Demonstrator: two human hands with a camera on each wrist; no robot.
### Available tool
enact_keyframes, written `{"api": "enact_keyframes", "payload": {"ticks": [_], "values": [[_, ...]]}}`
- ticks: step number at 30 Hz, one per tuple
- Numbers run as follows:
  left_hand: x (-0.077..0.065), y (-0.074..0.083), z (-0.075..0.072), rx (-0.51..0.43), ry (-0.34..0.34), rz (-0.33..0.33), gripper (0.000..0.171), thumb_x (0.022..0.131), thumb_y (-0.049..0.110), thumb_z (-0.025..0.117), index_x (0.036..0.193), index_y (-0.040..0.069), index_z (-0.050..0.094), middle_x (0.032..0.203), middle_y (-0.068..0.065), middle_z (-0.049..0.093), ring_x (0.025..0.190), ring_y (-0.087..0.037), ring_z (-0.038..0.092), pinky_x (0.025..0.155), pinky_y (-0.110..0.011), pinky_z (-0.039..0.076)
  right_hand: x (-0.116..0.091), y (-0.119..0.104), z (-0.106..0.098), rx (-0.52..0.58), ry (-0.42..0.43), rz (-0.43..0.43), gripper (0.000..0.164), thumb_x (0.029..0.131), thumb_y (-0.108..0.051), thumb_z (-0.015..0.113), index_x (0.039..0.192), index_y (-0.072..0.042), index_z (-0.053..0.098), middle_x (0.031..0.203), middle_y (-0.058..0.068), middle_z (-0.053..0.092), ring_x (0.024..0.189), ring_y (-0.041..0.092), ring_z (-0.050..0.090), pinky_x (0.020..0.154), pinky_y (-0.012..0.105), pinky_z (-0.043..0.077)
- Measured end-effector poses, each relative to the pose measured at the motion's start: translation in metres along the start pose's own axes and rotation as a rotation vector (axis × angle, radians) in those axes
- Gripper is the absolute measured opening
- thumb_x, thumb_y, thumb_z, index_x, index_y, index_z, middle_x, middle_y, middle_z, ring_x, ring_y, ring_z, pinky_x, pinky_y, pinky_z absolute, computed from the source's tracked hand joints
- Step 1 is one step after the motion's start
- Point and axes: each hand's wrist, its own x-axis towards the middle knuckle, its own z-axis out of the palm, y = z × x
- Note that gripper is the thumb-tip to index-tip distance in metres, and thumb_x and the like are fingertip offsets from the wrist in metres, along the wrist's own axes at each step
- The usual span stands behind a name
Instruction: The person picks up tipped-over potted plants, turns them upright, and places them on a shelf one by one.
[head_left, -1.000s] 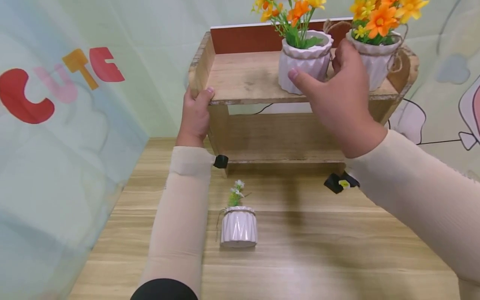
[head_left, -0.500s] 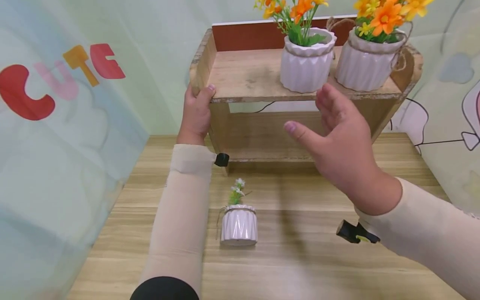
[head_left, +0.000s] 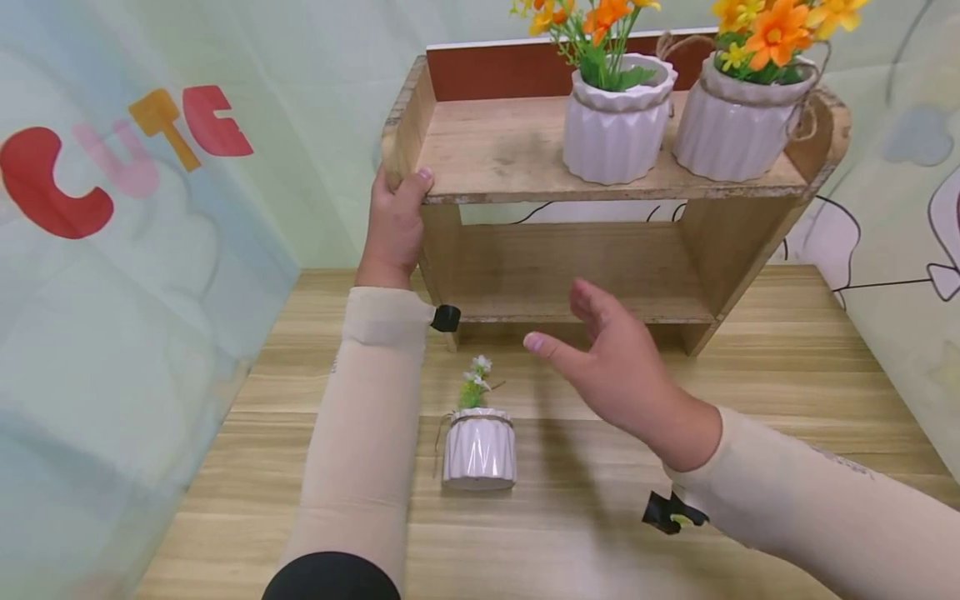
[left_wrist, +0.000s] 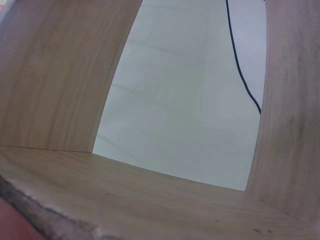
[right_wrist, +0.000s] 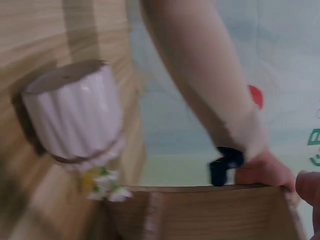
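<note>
My left hand [head_left: 393, 221] grips the left side panel of the wooden shelf [head_left: 487, 198], its thumb over the top board's front corner. My right hand [head_left: 618, 375] hangs above the table in front of the shelf, fingers extended, thumb apart, holding nothing. Left of it, a small white ribbed flowerpot [head_left: 480, 450] with tiny white flowers lies on its side, blooms toward the shelf; the right wrist view shows this flowerpot [right_wrist: 75, 110] base-on, blurred. On the top board stand a white flowerpot [head_left: 618, 129] and another white flowerpot [head_left: 738, 121] at the right, both with orange and yellow flowers.
The shelf's lower board [head_left: 577, 267] is bare. Beneath everything is a wood-grain table [head_left: 300, 467]. A printed backdrop [head_left: 150, 333] with coloured letters rises at the left and behind; more of it stands at the right.
My right hand has let go of the left top flowerpot and moved down and left, toward the lying flowerpot. The left hand keeps its grip on the shelf.
</note>
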Motion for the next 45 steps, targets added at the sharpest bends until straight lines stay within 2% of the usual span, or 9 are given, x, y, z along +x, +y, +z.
{"api": "enact_keyframes", "payload": {"ticks": [5,11,17,22,24,28,33,38,45], "values": [[0.0,0.0,0.001,-0.003,-0.005,0.0,0.065,0.099,0.028,0.055,0.16,0.013,0.038,0.153,-0.011,0.047,0.135,-0.021,0.048,0.114,-0.028,0.038,0.002,0.035,0.027,-0.075,-0.119,0.052,0.096,0.098,-0.049,0.072,0.161,0.009,0.027,0.162,0.029,0.04,0.151,0.043,0.039,0.12,0.059,0.036],[-0.001,0.002,0.001,0.019,-0.003,-0.008,0.065,0.1,0.03,0.054,0.161,0.014,0.037,0.153,-0.011,0.047,0.134,-0.022,0.049,0.114,-0.029,0.039,0.0,0.058,0.054,-0.071,-0.212,0.12,0.091,0.099,-0.05,0.07,0.155,0.014,0.036,0.153,0.033,0.049,0.142,0.047,0.05,0.113,0.059,0.045],[0.0,0.002,0.002,0.002,-0.006,-0.014,0.065,0.1,0.03,0.054,0.161,0.015,0.036,0.152,-0.011,0.046,0.135,-0.022,0.049,0.114,-0.031,0.04,0.0,0.072,0.078,-0.056,-0.258,0.201,0.085,0.098,-0.049,0.07,0.145,0.018,0.048,0.139,0.03,0.063,0.129,0.041,0.062,0.104,0.053,0.053],[0.001,0.002,0.004,-0.016,-0.008,0.006,0.064,0.099,0.027,0.054,0.159,0.011,0.039,0.152,-0.012,0.048,0.135,-0.021,0.048,0.114,-0.026,0.038,0.0,0.079,0.091,-0.054,-0.294,0.226,0.068,0.096,-0.051,0.069,0.117,0.014,0.067,0.106,0.018,0.072,0.094,0.027,0.065,0.076,0.039,0.056],[0.002,0.002,0.004,-0.018,-0.007,0.013,0.063,0.099,0.027,0.054,0.158,0.01,0.04,0.151,-0.012,0.049,0.135,-0.021,0.049,0.114,-0.025,0.038,0.0,0.081,0.094,-0.045,-0.302,0.231,0.062,0.096,-0.053,0.068,0.104,0.009,0.071,0.096,0.014,0.07,0.085,0.024,0.06,0.069,0.035,0.051],[0.002,0.002,0.003,-0.011,0.001,0.014,0.062,0.099,0.027,0.054,0.156,0.009,0.042,0.149,-0.011,0.05,0.133,-0.021,0.05,0.113,-0.025,0.038,0.002,0.084,0.102,-0.005,-0.319,0.265,0.06,0.097,-0.057,0.064,0.088,0.001,0.072,0.09,0.012,0.07,0.082,0.022,0.061,0.07,0.033,0.05],[0.0,0.003,0.002,0.009,0.009,0.002,0.063,0.098,0.029,0.054,0.157,0.011,0.042,0.148,-0.01,0.049,0.132,-0.021,0.049,0.112,-0.026,0.039,0.002,0.084,0.113,0.108,-0.323,0.319,0.059,0.097,-0.059,0.065,0.089,-0.001,0.07,0.094,0.013,0.069,0.083,0.022,0.063,0.072,0.033,0.052],[0.0,0.003,0.001,0.021,0.017,-0.025,0.069,0.098,0.033,0.055,0.162,0.015,0.036,0.155,-0.01,0.046,0.136,-0.021,0.047,0.114,-0.027,0.037,0.003,0.083,0.121,0.223,-0.319,0.36,0.054,0.095,-0.054,0.069,0.087,0.0,0.07,0.088,0.013,0.069,0.073,0.019,0.063,0.064,0.031,0.052],[-0.002,0.002,0.001,0.034,0.017,-0.028,0.072,0.098,0.033,0.055,0.164,0.015,0.033,0.159,-0.012,0.043,0.14,-0.021,0.045,0.116,-0.026,0.035,0.004,0.081,0.126,0.258,-0.279,0.36,0.044,0.09,-0.049,0.073,0.078,-0.006,0.07,0.074,0.007,0.068,0.064,0.015,0.062,0.055,0.028,0.049]]}}
